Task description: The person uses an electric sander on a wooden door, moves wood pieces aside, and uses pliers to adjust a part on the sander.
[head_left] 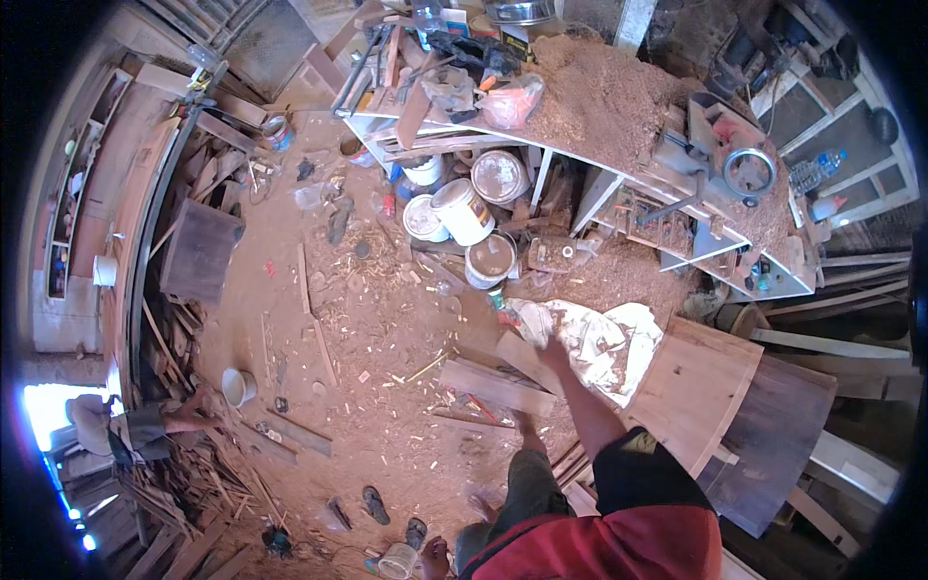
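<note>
Crumpled white cloth (604, 343) — over boards.

Paint buckets (464, 215) and planks (496, 385) crowding floor around white cloth (599, 338).

A red top with a short black sleeve (643, 474) (yellow trim at its edge) — grey-green trousers (527, 493), bare feet.

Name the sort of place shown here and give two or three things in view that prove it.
Most likely a woodworking shop: a heap of sawdust on the workbench, wood offcuts and shavings over the dirt floor, and paint buckets under the bench.
</note>
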Action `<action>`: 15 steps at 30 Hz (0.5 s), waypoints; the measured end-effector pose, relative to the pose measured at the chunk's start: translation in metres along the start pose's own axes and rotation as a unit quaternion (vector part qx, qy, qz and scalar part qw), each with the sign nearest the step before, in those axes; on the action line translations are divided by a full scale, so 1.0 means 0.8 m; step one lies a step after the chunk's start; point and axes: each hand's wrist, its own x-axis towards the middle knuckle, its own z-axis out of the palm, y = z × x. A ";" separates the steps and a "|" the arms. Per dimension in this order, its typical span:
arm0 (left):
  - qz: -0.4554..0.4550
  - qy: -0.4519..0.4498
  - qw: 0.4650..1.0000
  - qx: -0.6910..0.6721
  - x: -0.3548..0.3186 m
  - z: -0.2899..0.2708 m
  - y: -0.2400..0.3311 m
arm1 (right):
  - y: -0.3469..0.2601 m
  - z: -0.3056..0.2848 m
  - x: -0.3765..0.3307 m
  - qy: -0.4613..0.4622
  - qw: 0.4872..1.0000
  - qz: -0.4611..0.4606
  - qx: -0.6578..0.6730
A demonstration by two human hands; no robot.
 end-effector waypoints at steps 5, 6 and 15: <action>0.041 -0.037 0.998 0.021 0.018 -0.005 -0.015 | 0.122 0.078 -0.310 -0.222 0.974 0.047 -0.008; 0.034 -0.035 0.999 0.013 0.005 0.003 -0.034 | 0.125 0.065 -0.342 -0.268 0.961 0.046 -0.041; 0.092 -0.014 0.994 0.064 0.070 -0.083 -0.071 | 0.116 -0.028 -0.321 -0.236 0.933 -0.126 -0.242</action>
